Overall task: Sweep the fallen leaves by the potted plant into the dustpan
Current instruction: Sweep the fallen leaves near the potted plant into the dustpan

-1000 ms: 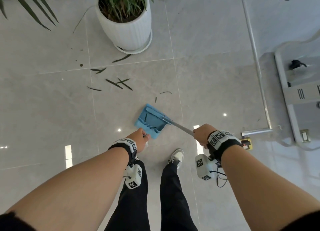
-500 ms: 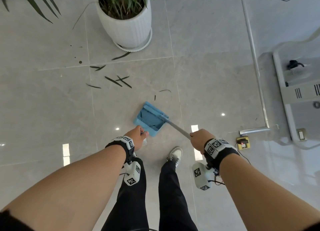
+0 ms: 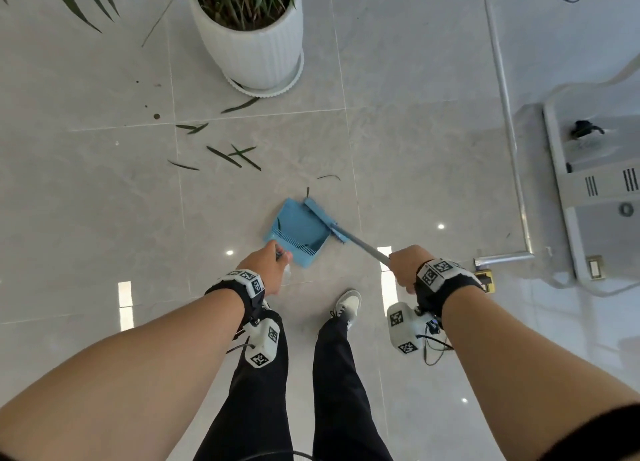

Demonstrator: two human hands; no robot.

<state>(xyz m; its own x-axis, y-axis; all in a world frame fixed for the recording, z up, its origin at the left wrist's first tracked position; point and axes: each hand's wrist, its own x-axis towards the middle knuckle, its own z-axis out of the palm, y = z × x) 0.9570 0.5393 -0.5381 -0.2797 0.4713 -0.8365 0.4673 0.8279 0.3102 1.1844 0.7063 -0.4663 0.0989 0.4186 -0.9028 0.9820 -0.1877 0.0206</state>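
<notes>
A light blue dustpan (image 3: 298, 230) lies on the grey tiled floor, a dark leaf or two inside it. My left hand (image 3: 265, 268) is closed on its handle at the near edge. A blue broom head (image 3: 323, 218) rests along the dustpan's right side; its grey handle runs down to my right hand (image 3: 407, 265), which grips it. Several thin dark leaves (image 3: 228, 155) lie scattered on the floor beyond the dustpan, toward the white ribbed pot (image 3: 254, 50) holding a green plant. Two small leaves (image 3: 329, 177) lie just past the broom head.
A metal rail (image 3: 509, 124) runs along the floor on the right, with a white machine base (image 3: 568, 197) beyond it. A yellow floor socket (image 3: 485, 277) sits beside my right wrist. My legs and one shoe (image 3: 346, 303) are below the dustpan.
The broom head has slid from across the dustpan's mouth to its right side. The view has shifted slightly nearer the pot. Both hands keep their grips.
</notes>
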